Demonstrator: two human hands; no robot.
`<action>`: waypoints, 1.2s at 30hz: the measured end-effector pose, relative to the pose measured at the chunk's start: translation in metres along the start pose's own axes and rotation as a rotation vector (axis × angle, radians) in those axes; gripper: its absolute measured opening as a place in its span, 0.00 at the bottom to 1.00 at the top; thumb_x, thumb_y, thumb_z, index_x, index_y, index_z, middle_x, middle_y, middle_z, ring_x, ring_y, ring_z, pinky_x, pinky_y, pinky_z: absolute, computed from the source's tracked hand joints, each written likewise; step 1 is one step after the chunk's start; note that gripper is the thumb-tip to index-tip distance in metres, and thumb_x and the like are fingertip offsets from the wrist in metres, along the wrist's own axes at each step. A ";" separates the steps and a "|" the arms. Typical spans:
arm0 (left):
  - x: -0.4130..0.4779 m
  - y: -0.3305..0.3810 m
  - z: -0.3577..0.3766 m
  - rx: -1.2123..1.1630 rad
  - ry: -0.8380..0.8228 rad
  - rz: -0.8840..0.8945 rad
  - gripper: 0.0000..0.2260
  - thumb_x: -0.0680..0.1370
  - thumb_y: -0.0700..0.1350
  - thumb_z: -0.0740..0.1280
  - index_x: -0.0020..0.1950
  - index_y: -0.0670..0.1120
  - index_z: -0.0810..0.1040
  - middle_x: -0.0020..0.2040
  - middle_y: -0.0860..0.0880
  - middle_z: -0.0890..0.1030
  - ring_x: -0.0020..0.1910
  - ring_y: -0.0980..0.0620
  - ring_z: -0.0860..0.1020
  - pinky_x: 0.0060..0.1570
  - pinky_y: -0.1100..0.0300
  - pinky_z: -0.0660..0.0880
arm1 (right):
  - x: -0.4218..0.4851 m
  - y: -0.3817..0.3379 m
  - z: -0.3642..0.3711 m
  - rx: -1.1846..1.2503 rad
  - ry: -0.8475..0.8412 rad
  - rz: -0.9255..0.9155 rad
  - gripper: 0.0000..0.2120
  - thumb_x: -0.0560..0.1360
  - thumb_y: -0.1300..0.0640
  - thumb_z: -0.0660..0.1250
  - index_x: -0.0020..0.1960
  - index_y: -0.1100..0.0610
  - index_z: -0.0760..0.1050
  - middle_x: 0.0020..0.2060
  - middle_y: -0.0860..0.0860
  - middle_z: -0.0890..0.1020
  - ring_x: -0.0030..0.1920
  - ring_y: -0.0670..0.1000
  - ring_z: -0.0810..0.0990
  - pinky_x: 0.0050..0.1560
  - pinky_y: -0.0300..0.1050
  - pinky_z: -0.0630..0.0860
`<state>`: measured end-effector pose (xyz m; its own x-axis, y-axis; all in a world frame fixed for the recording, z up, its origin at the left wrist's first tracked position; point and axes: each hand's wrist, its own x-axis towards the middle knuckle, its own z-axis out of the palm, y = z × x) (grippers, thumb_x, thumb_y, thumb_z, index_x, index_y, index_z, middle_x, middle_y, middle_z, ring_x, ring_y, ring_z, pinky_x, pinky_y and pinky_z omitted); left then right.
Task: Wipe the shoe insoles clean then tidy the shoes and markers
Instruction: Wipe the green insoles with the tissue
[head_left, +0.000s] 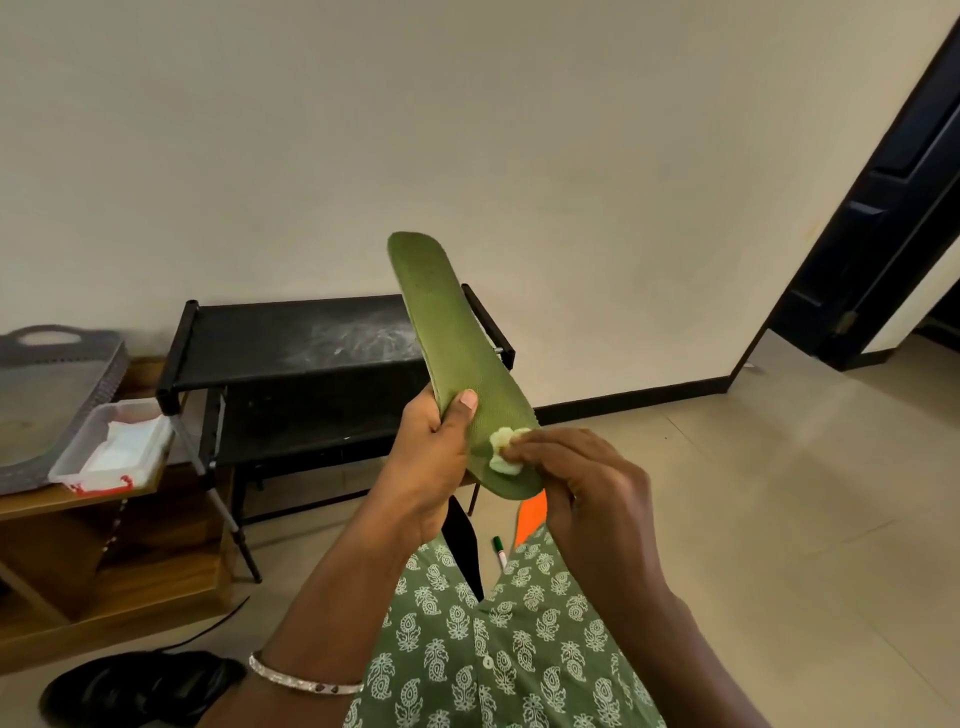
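Green mesh covered the insole (457, 358), which we held up in front of the rack (311, 338), its far end tilted up and away over the rack's right rail. Our left hand (436, 457) gripped it towards the near end, fingers curled round the left edge and the thumb lying flat on the top face. Our right hand (587, 499) pinched a small white wad (504, 452) in its fingertips and pressed it on the insole's near end, just beside the left thumb. A silver bangle (301, 680) sat on the left wrist.

In front of the rack, below the insole, a green-capped marker (500, 552) lay on the floor (779, 493). An orange shape (532, 514) showed just beside it, partly hidden by the right hand; we could not tell what it was. A black shoe (140, 686) lay on the floor nearer us and left of the rack. Just left of the rack stood a wooden desk (78, 519), carrying a clear box (114, 452) of white sheets and a grey tray (47, 389) behind it. A dark door (883, 218) stood open well to the rack's right.
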<state>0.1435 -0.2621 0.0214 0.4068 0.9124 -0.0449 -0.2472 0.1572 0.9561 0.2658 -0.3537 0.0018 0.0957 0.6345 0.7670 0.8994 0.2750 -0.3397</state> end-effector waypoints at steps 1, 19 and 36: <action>0.000 -0.001 0.002 0.008 -0.017 0.014 0.10 0.85 0.44 0.58 0.64 0.46 0.75 0.52 0.45 0.85 0.46 0.50 0.85 0.36 0.58 0.81 | 0.005 0.005 0.001 -0.012 0.011 0.018 0.12 0.70 0.70 0.70 0.48 0.58 0.86 0.48 0.50 0.86 0.49 0.46 0.83 0.54 0.33 0.77; 0.003 0.000 -0.004 0.097 -0.083 0.118 0.09 0.85 0.41 0.59 0.57 0.53 0.76 0.47 0.55 0.86 0.48 0.57 0.85 0.43 0.63 0.81 | 0.013 0.003 0.003 -0.088 0.000 0.117 0.15 0.68 0.73 0.69 0.47 0.57 0.86 0.43 0.48 0.86 0.44 0.50 0.83 0.45 0.41 0.78; 0.012 -0.011 -0.004 0.025 0.087 -0.018 0.11 0.85 0.42 0.58 0.66 0.45 0.74 0.57 0.45 0.83 0.55 0.46 0.83 0.53 0.49 0.81 | -0.008 -0.016 0.025 -0.050 -0.093 0.175 0.09 0.74 0.67 0.69 0.52 0.58 0.83 0.49 0.50 0.83 0.50 0.49 0.78 0.49 0.39 0.76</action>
<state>0.1478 -0.2511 0.0094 0.3324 0.9392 -0.0861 -0.2178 0.1652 0.9619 0.2395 -0.3451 -0.0129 0.2147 0.7341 0.6442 0.8927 0.1201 -0.4344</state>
